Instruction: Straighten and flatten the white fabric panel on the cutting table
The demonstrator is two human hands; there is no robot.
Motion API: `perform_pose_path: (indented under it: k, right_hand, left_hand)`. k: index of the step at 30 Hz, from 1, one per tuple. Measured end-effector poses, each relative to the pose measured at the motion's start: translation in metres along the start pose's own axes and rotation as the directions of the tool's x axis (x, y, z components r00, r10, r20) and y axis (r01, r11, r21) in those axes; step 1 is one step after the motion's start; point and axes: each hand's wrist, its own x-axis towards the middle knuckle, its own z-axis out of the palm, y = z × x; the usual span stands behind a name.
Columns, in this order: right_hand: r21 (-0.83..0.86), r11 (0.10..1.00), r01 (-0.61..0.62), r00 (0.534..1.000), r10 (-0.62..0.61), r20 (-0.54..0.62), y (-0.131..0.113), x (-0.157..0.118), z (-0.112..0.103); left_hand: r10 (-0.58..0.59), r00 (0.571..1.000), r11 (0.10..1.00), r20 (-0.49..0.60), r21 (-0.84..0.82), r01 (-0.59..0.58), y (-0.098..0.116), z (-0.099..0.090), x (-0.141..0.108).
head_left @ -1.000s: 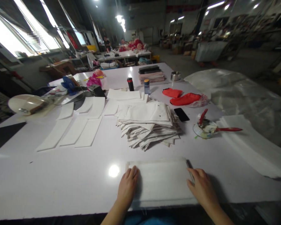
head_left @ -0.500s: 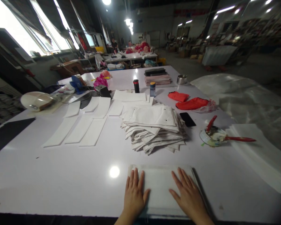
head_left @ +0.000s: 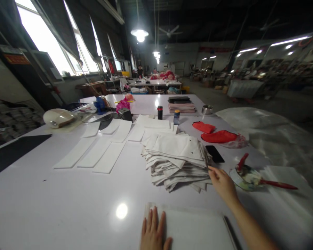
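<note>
My left hand (head_left: 154,231) lies flat, fingers spread, on the left part of a white sheet (head_left: 195,225) at the table's near edge. The sheet looks covered by something clear, and a dark strip (head_left: 231,231) runs along its right side. Farther forward, my right hand (head_left: 223,184) is closed in a pinch at the right edge of a tall, uneven stack of white fabric pieces (head_left: 176,147). A thin dark line shows at those fingertips; whether it is a slim tool or a cloth edge I cannot tell. Small dark holes or dots mark the top piece.
White foam-like strips (head_left: 90,152) lie left of the stack. To its right are a black phone (head_left: 214,153), red cloth pieces (head_left: 219,136), and a messy dish (head_left: 246,178) with a red-handled brush (head_left: 279,184). Two bottles (head_left: 160,113) stand behind. Clear plastic sheeting (head_left: 289,135) covers the right side.
My right hand has left the white sheet and reached forward to the stack's right edge, closing its fingers. My left hand stays on the sheet. The view has tilted up.
</note>
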Motion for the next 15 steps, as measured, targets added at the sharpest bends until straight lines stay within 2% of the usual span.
perform_pose_path:
  k: [2, 4, 8, 10, 12, 13, 15]
  right_hand:
    - [-0.019, 0.994, -0.109, 0.994, 0.109, 0.008, -0.005, 0.053, 0.001]
    - [-0.034, 0.976, -0.216, 0.974, 0.218, 0.067, -0.009, 0.087, 0.009]
    - [0.008, 0.941, -0.337, 0.927, 0.330, 0.178, -0.024, 0.110, 0.020]
    - [0.095, 0.936, -0.340, 0.931, 0.320, 0.178, -0.042, 0.111, 0.019]
    - [0.244, 0.923, -0.296, 0.951, 0.261, 0.165, -0.072, 0.109, 0.013]
    - [0.339, 0.904, -0.260, 0.963, 0.215, 0.165, -0.092, 0.105, 0.009]
    - [0.535, 0.825, -0.181, 0.980, 0.106, 0.168, -0.136, 0.090, -0.007]
  left_hand:
    - [0.000, 1.000, 0.998, -0.025, -0.058, -0.001, -0.007, 0.002, 0.000]
    - [-0.017, 0.995, 0.993, -0.095, -0.120, 0.005, -0.015, 0.001, -0.003]
    - [-0.167, 0.957, 0.945, -0.237, -0.316, 0.087, -0.024, -0.020, -0.013]
    - [-0.242, 0.946, 0.870, -0.216, -0.481, 0.112, -0.022, -0.040, -0.013]
    - [-0.315, 0.946, 0.709, -0.079, -0.682, 0.179, -0.017, -0.061, -0.005]
    - [-0.341, 0.940, 0.584, 0.023, -0.778, 0.231, -0.013, -0.072, 0.002]
    - [-0.356, 0.906, 0.253, 0.230, -0.909, 0.331, -0.004, -0.091, 0.022]
